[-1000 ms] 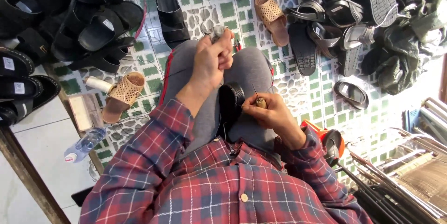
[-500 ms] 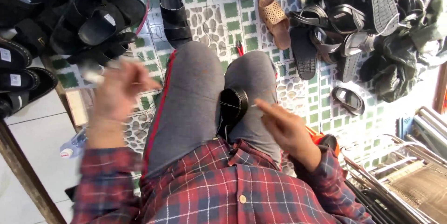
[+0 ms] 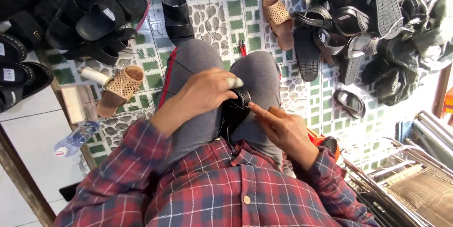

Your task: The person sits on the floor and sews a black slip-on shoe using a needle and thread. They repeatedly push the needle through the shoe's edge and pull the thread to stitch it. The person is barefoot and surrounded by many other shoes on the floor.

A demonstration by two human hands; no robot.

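A black sandal (image 3: 237, 109) sits wedged between my grey-trousered knees, mostly hidden by my hands. My left hand (image 3: 205, 92) rests over its top, fingers curled on the strap, with a pale cover on one fingertip. My right hand (image 3: 283, 130) is beside the sandal on the right, its index finger stretched out and touching the black edge. Thin thread runs from the sandal across my left thigh toward the floor. Both forearms wear a red plaid shirt.
Black sandals (image 3: 89, 15) are heaped at top left and more dark ones (image 3: 349, 24) at top right. Tan woven sandals (image 3: 120, 88) (image 3: 278, 17), a white thread spool (image 3: 94, 76) and a plastic bottle (image 3: 75, 138) lie on the green patterned tiles. Metal racks (image 3: 406, 180) stand at lower right.
My left hand, flung out to the left half a second ago, has come back onto the sandal. My right hand shifted slightly and now points its index finger at the sandal's edge.
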